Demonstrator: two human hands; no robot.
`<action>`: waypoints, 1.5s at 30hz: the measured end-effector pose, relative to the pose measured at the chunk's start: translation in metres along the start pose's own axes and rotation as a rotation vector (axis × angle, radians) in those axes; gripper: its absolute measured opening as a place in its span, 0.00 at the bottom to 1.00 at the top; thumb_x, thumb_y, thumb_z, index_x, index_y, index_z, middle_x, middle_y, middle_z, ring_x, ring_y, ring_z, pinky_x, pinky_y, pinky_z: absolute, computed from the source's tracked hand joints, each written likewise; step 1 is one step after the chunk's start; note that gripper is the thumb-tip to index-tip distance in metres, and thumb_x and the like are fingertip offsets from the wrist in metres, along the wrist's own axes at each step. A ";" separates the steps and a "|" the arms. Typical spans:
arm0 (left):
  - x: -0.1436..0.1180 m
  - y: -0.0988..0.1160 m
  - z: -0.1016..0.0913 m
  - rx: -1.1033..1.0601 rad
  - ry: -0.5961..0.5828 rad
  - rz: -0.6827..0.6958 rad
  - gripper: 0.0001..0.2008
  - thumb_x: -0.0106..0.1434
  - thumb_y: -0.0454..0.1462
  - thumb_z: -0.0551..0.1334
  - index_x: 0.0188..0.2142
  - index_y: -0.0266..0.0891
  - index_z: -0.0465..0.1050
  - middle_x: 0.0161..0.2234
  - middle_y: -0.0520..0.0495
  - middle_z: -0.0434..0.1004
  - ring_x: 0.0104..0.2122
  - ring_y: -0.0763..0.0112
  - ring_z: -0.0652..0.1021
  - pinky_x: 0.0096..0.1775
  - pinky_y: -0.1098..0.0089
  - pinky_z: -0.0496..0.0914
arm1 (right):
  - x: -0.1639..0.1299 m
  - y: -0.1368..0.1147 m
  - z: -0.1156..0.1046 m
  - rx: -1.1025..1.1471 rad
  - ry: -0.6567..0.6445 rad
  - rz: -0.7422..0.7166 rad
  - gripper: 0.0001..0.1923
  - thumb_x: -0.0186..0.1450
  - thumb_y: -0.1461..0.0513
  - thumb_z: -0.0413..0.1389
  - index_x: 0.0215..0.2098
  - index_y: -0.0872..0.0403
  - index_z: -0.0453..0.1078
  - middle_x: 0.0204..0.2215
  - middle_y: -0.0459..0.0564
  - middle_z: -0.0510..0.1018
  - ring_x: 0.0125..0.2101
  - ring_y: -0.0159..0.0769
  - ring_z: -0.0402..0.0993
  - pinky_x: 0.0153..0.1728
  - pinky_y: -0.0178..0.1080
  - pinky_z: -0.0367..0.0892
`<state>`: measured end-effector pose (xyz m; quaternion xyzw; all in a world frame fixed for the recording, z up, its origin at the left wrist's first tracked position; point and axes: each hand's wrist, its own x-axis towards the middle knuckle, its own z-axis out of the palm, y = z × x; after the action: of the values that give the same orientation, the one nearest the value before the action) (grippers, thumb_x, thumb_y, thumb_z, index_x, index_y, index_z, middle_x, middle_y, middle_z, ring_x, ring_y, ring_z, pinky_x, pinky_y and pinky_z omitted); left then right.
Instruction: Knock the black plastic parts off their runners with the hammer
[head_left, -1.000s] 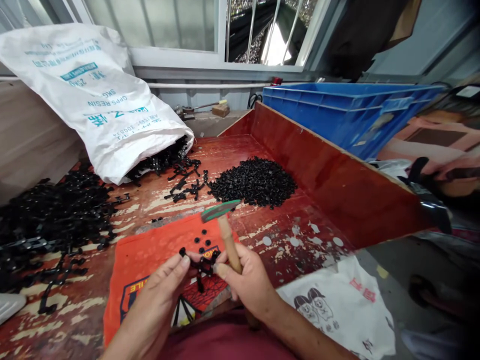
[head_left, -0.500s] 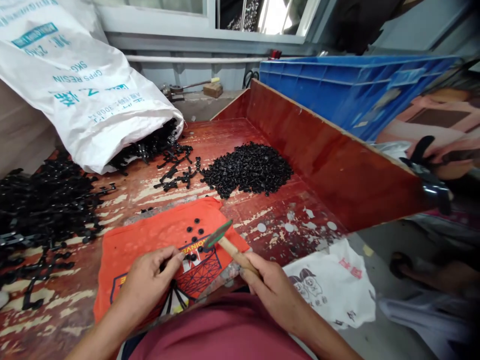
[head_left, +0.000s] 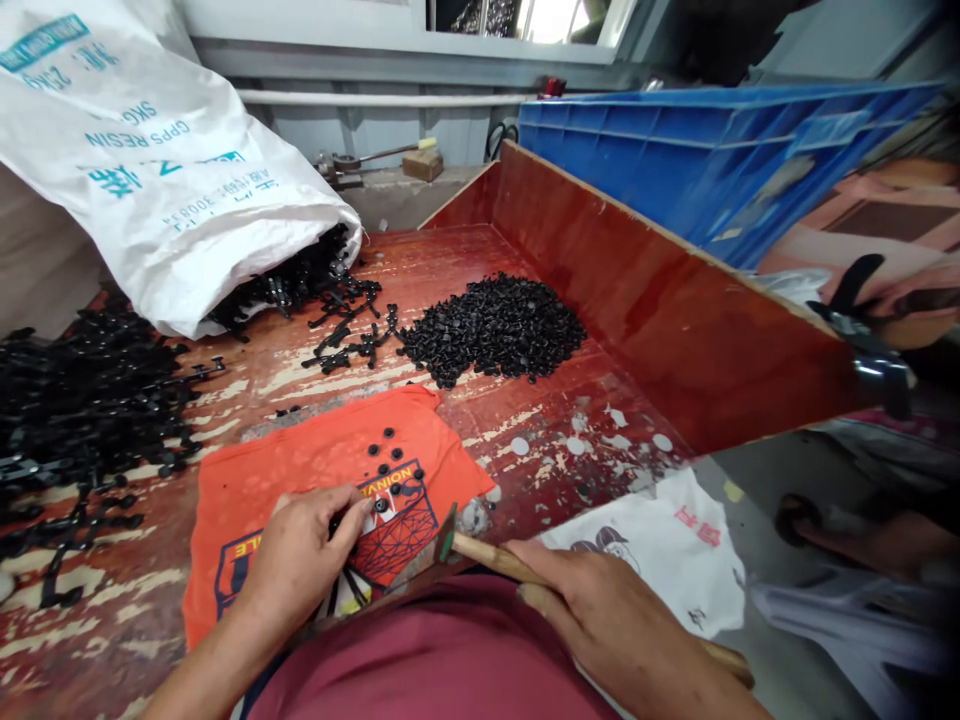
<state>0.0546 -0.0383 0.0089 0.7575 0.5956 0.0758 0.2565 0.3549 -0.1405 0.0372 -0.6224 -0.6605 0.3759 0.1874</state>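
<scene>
My left hand (head_left: 300,550) rests over an orange printed cloth (head_left: 277,455), thumb and forefinger pinched on a small black plastic piece (head_left: 381,505). Only the round end of that piece shows past my fingertips. Several loose black round plastic parts (head_left: 385,469) lie on the cloth just beyond it. In my right hand (head_left: 600,600) is a small hammer (head_left: 487,556) with a wooden handle and a narrow, partly green head. The hammer head is near the cloth's lower right edge, close to my body and apart from the black piece.
A heap of small black parts (head_left: 502,325) lies on the worn red board (head_left: 525,430). Branched black plastic pieces (head_left: 82,400) are piled at left, and more spill from a white sack (head_left: 187,210). A wooden side wall (head_left: 637,270) and blue crate (head_left: 637,165) bound the right.
The hammer has come down and back towards my body, its head swinging away from the black parts. One more loose part lies at the right on the cloth. My left hand stays pinched.
</scene>
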 end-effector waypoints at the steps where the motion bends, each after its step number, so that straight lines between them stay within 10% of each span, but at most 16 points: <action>1: -0.001 0.000 0.000 0.016 0.012 0.012 0.19 0.66 0.48 0.52 0.25 0.43 0.69 0.25 0.48 0.78 0.29 0.60 0.76 0.35 0.66 0.61 | -0.001 0.003 -0.002 -0.032 -0.031 -0.005 0.14 0.67 0.58 0.54 0.47 0.37 0.77 0.28 0.43 0.82 0.29 0.41 0.79 0.32 0.37 0.67; 11: 0.002 -0.008 0.006 -0.123 -0.037 -0.054 0.22 0.67 0.51 0.50 0.24 0.41 0.68 0.21 0.52 0.69 0.24 0.66 0.72 0.29 0.69 0.57 | 0.046 -0.008 0.031 -0.216 -0.141 -0.402 0.18 0.70 0.64 0.50 0.54 0.44 0.72 0.66 0.44 0.65 0.50 0.38 0.77 0.49 0.34 0.68; 27: -0.007 -0.002 0.010 0.202 0.197 0.161 0.16 0.69 0.40 0.51 0.29 0.41 0.74 0.27 0.45 0.80 0.31 0.59 0.77 0.37 0.62 0.58 | 0.039 -0.021 0.018 0.029 -0.089 -0.212 0.16 0.75 0.59 0.47 0.59 0.43 0.68 0.47 0.44 0.81 0.45 0.35 0.78 0.46 0.34 0.70; 35: -0.006 -0.003 0.008 0.108 0.108 0.093 0.18 0.69 0.41 0.51 0.32 0.40 0.78 0.32 0.44 0.84 0.35 0.57 0.80 0.39 0.62 0.59 | 0.034 -0.018 0.024 -0.095 0.006 -0.234 0.25 0.75 0.61 0.45 0.69 0.41 0.56 0.54 0.48 0.78 0.49 0.39 0.77 0.50 0.41 0.72; 45: -0.004 -0.002 0.006 0.051 0.058 0.053 0.20 0.69 0.42 0.50 0.32 0.40 0.79 0.32 0.42 0.84 0.34 0.57 0.80 0.38 0.63 0.63 | 0.041 -0.021 0.045 -0.373 0.063 -0.300 0.27 0.74 0.62 0.45 0.70 0.44 0.55 0.37 0.50 0.80 0.34 0.40 0.80 0.36 0.38 0.74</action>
<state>0.0543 -0.0437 0.0040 0.7767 0.5843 0.0891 0.2177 0.3020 -0.1119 0.0150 -0.5524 -0.7974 0.1959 0.1436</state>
